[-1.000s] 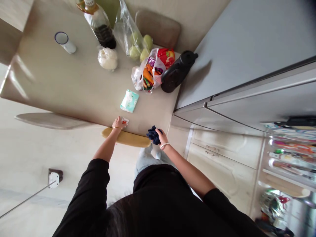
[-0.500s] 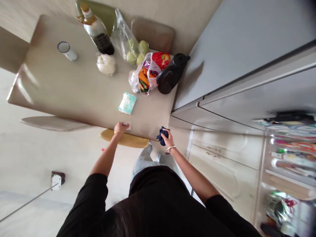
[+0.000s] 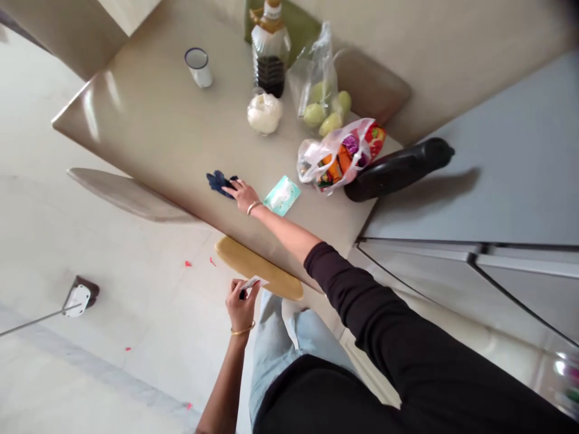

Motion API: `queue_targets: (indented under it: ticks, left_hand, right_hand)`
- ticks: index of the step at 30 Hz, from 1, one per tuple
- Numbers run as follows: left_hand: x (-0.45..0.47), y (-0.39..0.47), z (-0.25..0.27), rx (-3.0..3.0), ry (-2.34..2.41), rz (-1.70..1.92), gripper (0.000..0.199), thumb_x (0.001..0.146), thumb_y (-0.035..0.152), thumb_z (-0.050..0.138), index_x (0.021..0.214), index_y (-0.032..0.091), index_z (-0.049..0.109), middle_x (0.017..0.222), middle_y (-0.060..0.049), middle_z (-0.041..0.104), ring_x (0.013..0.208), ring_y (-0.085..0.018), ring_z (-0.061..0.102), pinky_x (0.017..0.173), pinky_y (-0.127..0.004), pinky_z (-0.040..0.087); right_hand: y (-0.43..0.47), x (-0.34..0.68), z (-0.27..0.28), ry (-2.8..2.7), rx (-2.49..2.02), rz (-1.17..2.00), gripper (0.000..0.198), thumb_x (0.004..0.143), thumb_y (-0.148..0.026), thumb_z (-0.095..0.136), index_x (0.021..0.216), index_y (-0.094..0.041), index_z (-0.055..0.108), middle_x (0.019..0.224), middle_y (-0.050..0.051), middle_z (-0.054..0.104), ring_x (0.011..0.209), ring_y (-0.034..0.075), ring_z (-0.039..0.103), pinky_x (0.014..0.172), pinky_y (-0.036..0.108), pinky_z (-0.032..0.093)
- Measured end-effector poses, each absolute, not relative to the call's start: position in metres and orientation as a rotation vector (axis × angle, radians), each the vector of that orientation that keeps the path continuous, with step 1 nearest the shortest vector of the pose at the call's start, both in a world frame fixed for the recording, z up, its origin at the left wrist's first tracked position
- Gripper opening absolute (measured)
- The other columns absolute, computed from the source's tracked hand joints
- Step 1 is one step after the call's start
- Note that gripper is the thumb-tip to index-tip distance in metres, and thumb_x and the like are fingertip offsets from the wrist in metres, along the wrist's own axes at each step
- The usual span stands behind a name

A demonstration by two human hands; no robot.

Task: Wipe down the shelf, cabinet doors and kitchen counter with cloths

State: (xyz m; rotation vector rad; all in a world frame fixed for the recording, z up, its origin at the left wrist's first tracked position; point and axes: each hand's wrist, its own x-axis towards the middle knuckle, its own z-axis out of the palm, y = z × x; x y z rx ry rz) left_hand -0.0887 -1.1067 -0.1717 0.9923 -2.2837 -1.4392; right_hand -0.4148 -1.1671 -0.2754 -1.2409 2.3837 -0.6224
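Note:
My right hand (image 3: 245,197) reaches across the table (image 3: 172,138), its fingers closed on a crumpled dark blue cloth (image 3: 219,182) that lies on the tabletop. Just right of that wrist lies a mint-green and white tissue pack (image 3: 283,196), partly behind my forearm. My left hand (image 3: 240,308) is off the table, in front of its near edge and close to a yellow seat (image 3: 257,268). Between its thumb and fingers it pinches a small flat white piece (image 3: 254,281), with a reddish mark; I cannot make out what it is.
Toward the back stand a white cup (image 3: 199,67), a large bottle of dark liquid (image 3: 270,54), a white knotted bag (image 3: 265,113), a bag of green fruit (image 3: 319,102), a bag of colourful packets (image 3: 339,160) and a black jug (image 3: 398,169). A grey refrigerator (image 3: 497,181) borders the right.
My right hand has moved the cloth leftward from the table's right end to its middle. My left hand has lifted the white piece off the table edge and drawn it back. The view has turned.

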Motion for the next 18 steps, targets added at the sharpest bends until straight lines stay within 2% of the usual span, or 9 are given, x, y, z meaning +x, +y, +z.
queue_targets:
  ticks: [4,6,8,11,15,18]
  left_hand:
    - [-0.084,-1.114,-0.168,1.024,-2.209,-1.401,0.016,0.087,0.035,0.077,0.079,0.024,0.069,0.077,0.000,0.052,0.057,-0.010,0.044,0.051,-0.026,0.040]
    - [-0.082,-1.117,-0.168,1.046,-2.187,-1.373,0.013,0.088,0.034,0.076,0.081,0.025,0.070,0.078,0.000,0.052,0.056,-0.010,0.045,0.050,-0.026,0.041]
    - [-0.081,-1.118,-0.168,1.058,-2.163,-1.349,0.014,0.087,0.034,0.077,0.079,0.025,0.070,0.077,0.000,0.052,0.055,-0.010,0.045,0.050,-0.026,0.041]
    - [-0.084,-1.115,-0.164,1.040,-2.145,-1.347,0.016,0.086,0.034,0.078,0.077,0.024,0.069,0.076,0.000,0.052,0.054,-0.009,0.045,0.049,-0.026,0.041]
    - [-0.091,-1.107,-0.152,0.952,-2.161,-1.383,0.013,0.085,0.030,0.079,0.079,0.023,0.071,0.076,0.001,0.053,0.055,-0.008,0.045,0.049,-0.025,0.040]
    - [-0.095,-1.100,-0.142,0.885,-2.197,-1.398,0.013,0.085,0.031,0.079,0.079,0.022,0.072,0.076,0.001,0.053,0.055,-0.008,0.046,0.049,-0.024,0.040]
  right_hand:
    - [-1.212,-0.455,-0.328,2.245,-1.243,-0.579,0.059,0.095,-0.010,0.060,0.153,-0.007,0.046,0.166,0.018,0.035,0.159,0.031,0.016,0.129,0.061,0.015]
    - [-1.211,-0.448,-0.348,2.255,-1.265,-0.639,0.058,0.098,-0.014,0.055,0.154,-0.004,0.042,0.169,0.019,0.029,0.161,0.032,0.009,0.129,0.063,0.007]
    - [-1.195,-0.427,-0.357,2.252,-1.316,-0.626,0.058,0.098,-0.010,0.049,0.155,-0.006,0.042,0.171,0.017,0.024,0.162,0.030,0.005,0.131,0.060,0.003]
    - [-1.150,-0.382,-0.353,2.223,-1.349,-0.515,0.061,0.095,-0.006,0.046,0.156,-0.009,0.043,0.173,0.016,0.018,0.163,0.029,0.005,0.132,0.056,0.003]
    - [-1.079,-0.321,-0.338,2.253,-1.294,-0.494,0.057,0.097,-0.014,0.047,0.154,-0.010,0.047,0.172,0.017,0.021,0.163,0.031,0.010,0.131,0.056,0.011]
    - [-1.020,-0.279,-0.337,2.265,-1.204,-0.541,0.052,0.098,-0.018,0.047,0.149,-0.011,0.053,0.172,0.016,0.023,0.163,0.029,0.012,0.132,0.054,0.012]
